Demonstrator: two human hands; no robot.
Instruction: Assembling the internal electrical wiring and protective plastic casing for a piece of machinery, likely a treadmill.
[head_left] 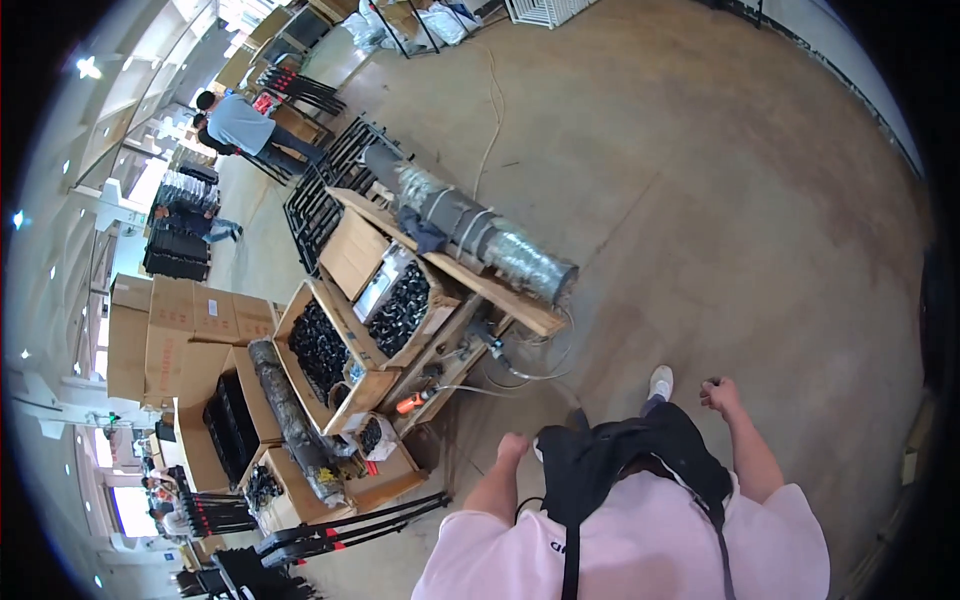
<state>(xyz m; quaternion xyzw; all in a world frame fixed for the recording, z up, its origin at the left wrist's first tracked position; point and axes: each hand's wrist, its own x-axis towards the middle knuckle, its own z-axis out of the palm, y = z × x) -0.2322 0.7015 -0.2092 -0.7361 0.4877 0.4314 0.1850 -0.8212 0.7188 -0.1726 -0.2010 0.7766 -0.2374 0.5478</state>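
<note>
My left hand (513,446) is closed in a fist beside my body, with nothing sticking out of it. It is apart from the workbench, whose nearest thing is an orange-handled tool (410,403) on the bench edge. Off to my right, my right hand (718,394) hangs over bare floor with its fingers curled in. A small dark spot shows at those fingers, too small to name. On the bench, a wooden box (372,388) and an open carton (436,318) hold many small black parts.
A wrapped roll (470,228) lies along a wooden plank (500,300) at the bench's far side. Hoses (540,376) trail onto the floor. Cartons (190,318) and black metal frames (350,528) stand at left. Two people (240,125) (195,222) are further off.
</note>
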